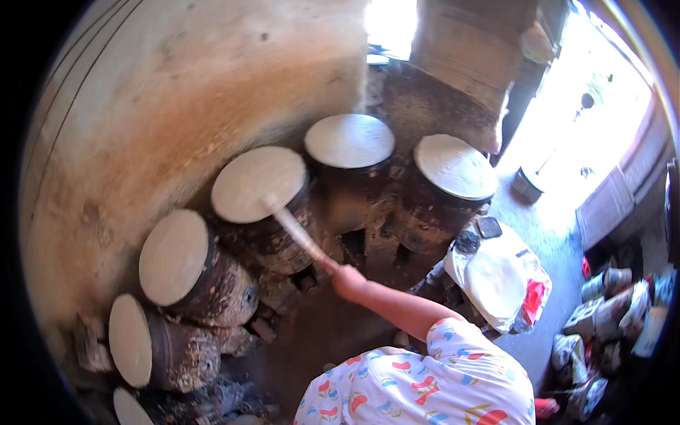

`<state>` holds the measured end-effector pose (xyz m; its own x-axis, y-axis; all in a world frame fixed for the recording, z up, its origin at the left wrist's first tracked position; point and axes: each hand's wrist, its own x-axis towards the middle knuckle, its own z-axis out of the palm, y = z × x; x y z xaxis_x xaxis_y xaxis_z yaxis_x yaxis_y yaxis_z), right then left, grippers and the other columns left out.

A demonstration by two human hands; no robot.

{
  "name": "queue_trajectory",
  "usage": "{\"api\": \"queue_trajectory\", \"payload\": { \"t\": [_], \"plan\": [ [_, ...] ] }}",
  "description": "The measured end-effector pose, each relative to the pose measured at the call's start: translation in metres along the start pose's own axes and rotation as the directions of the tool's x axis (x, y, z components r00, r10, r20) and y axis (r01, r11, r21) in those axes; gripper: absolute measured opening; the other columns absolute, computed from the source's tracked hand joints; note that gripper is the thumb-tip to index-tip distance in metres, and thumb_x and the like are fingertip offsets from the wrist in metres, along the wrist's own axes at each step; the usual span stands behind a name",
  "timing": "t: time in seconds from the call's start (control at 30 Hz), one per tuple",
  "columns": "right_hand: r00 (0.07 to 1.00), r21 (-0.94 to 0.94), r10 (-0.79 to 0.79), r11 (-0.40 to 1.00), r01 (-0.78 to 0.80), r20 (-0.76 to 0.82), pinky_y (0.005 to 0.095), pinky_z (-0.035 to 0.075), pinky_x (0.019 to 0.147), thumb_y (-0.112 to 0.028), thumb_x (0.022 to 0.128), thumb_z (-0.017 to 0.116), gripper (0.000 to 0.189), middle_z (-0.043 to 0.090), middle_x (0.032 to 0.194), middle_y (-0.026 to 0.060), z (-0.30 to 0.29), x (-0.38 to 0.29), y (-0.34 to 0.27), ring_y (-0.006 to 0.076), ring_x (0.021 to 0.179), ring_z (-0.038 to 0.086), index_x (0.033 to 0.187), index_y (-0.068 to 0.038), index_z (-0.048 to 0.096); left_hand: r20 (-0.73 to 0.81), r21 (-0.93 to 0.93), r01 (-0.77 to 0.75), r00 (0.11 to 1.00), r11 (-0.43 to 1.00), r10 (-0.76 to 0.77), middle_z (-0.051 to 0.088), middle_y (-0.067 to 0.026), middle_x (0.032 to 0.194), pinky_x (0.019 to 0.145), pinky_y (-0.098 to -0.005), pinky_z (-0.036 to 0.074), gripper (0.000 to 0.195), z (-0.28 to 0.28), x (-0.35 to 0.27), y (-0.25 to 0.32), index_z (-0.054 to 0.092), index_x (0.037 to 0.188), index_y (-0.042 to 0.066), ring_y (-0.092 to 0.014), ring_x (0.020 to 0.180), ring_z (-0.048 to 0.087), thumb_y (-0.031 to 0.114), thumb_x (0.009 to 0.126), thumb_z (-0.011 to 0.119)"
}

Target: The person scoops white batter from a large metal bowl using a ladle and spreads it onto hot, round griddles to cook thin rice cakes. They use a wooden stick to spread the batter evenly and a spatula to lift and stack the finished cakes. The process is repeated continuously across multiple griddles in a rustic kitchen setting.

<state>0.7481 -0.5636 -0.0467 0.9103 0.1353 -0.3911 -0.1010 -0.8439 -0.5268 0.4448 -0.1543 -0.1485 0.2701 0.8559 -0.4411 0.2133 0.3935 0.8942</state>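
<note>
My right hand (pixel 348 280) grips the handle of a long wooden paddle (pixel 300 234), slightly blurred. Its far end reaches the near edge of a round griddle top (pixel 260 183) covered with a smooth pale layer, which looks like batter or flatbread. This top sits on a dark, soot-stained drum-shaped stove (pixel 276 241). To the left stands another stove with a pale-covered round top (pixel 174 257). Behind and to the right are two more pale-covered tops, one at the back (pixel 350 141) and one with a rougher surface (pixel 455 166). My left hand is out of view.
More pale discs (pixel 130 340) follow at lower left. At right, a stand (pixel 510 234) covered with white sheeting bears a round white piece (pixel 495 281), a red cloth (pixel 534 300) and dark pads (pixel 487 227). A bucket (pixel 527 185) stands by the bright doorway; clutter (pixel 600 329) lies lower right.
</note>
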Motion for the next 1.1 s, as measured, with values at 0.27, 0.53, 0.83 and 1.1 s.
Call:
{"api": "queue_trajectory", "payload": {
  "t": [0.27,0.53,0.83,1.1],
  "plan": [
    [0.961,0.286,-0.075,0.946,0.154,-0.268,0.0476,0.052,0.072,-0.004,0.085,0.051,0.067,0.065,0.088,0.0239,-0.075,-0.127,0.134,0.04,0.08,0.065,0.143,-0.035,0.039,0.251,-0.025,0.303,0.924,0.953,-0.287,0.06,-0.0127,0.075,0.058,-0.0385,0.047,0.02,0.106,-0.094,-0.024,0.063,0.078,0.003,-0.024,0.067,0.057,0.02,0.088,0.058],
    [0.861,0.403,0.193,0.915,0.015,-0.47,0.0493,0.05,0.079,-0.005,0.084,0.051,0.068,0.065,0.096,0.0236,-0.133,-0.214,0.285,0.0411,0.088,0.063,0.144,-0.034,0.037,0.631,0.226,0.105,0.742,0.968,-0.228,0.064,-0.0054,0.084,0.066,-0.0309,0.055,0.022,0.256,-0.128,-0.04,0.06,0.098,0.009,-0.019,0.073,0.061,0.026,0.087,0.068],
    [0.597,0.543,0.461,0.838,-0.05,-0.656,0.0427,0.048,0.091,0.005,0.079,0.052,0.068,0.061,0.116,0.0219,-0.122,-0.272,0.347,0.0397,0.107,0.058,0.14,-0.024,0.044,0.977,0.184,-0.386,0.173,0.904,-0.125,0.065,-0.0109,0.102,0.072,-0.0293,0.056,0.032,0.535,-0.335,0.002,0.054,0.126,-0.002,-0.019,0.084,0.066,0.008,0.095,0.055],
    [0.278,0.585,0.597,0.8,-0.134,-0.752,0.0352,0.044,0.1,0.012,0.077,0.047,0.062,0.057,0.128,0.0218,-0.107,-0.289,0.337,0.0327,0.121,0.055,0.136,-0.006,0.048,0.988,-0.015,-0.36,-0.151,0.933,-0.043,0.062,-0.0102,0.106,0.074,-0.0271,0.054,0.042,0.769,-0.464,-0.042,0.05,0.127,-0.008,-0.014,0.085,0.062,0.007,0.09,0.064]
  ]
}}
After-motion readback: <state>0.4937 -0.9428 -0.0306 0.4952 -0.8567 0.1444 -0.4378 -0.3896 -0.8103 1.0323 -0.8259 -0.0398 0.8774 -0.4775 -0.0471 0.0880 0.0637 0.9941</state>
